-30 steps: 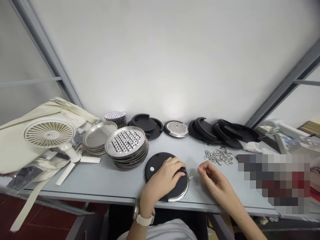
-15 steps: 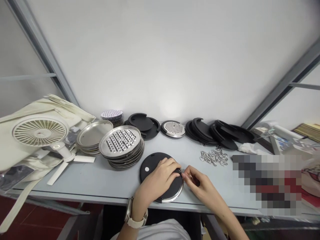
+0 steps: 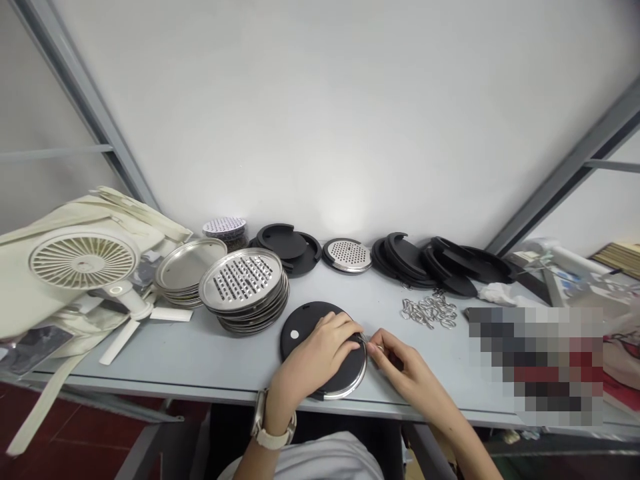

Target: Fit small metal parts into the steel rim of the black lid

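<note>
A round black plastic holder (image 3: 345,375) with a white dot and a shiny metal rim along its right side lies flat at the table's front. My left hand (image 3: 325,347) rests across its top, fingers together, gripping it down near the right edge. At that edge, my right hand (image 3: 400,363) is closed in a pinch on a small metal ring (image 3: 380,348), mostly hidden by the fingers. Thumb and fingertips of both hands almost meet there. Several loose metal rings (image 3: 429,311) lie in a pile behind my right hand.
Stacks of round metal grater plates (image 3: 243,287) and plain metal discs (image 3: 191,267) stand left, beside a white fan (image 3: 84,263). Along the wall are black holders (image 3: 287,250), a grater plate in a holder (image 3: 349,255) and more black holders (image 3: 407,260). A blurred patch (image 3: 540,360) covers the right.
The view has shifted slightly. My right fingertips have moved a little at the holder's edge, and a bit more metal shows between the hands. My left hand keeps its place.
</note>
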Motion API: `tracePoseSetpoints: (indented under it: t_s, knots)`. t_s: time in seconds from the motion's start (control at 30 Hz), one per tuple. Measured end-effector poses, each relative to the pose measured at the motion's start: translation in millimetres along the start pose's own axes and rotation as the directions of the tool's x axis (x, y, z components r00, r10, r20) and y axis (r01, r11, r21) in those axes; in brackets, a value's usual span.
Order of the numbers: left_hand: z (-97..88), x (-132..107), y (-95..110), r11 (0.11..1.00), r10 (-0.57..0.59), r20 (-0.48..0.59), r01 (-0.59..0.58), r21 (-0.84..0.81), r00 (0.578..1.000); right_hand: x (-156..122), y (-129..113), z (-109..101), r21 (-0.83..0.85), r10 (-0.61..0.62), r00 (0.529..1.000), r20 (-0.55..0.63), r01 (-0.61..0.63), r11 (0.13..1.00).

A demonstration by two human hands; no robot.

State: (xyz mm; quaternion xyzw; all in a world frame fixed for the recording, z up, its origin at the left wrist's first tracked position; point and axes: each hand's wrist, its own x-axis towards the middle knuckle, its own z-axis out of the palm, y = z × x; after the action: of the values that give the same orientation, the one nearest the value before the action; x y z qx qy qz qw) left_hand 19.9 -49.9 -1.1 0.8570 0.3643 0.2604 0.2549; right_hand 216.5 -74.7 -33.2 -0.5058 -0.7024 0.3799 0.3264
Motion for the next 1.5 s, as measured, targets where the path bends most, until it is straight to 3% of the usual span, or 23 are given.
tracePoseSetpoints:
  t_s: [0.6,1.0,1.5]
  knots:
    - [-1.2,-1.3,1.4,1.000,0.001,-0.007,-0.001,0.001,1.000,-0.1,-3.1,-0.5,-0.049,-0.033,0.999,0.012,0.033,0.998]
    - [2.1,-4.4,-2.1,0.995,-0.062,-0.024,0.060,-0.083,0.998,0.0,-3.4,-1.7,-0.123,-0.068,0.998,0.016,0.069,0.990]
    - [-0.8,-3.4,-0.7,0.995,-0.060,-0.012,0.059,-0.076,0.998,-1.4,-6.8,-1.7,-0.096,-0.048,0.999,-0.001,0.048,0.994]
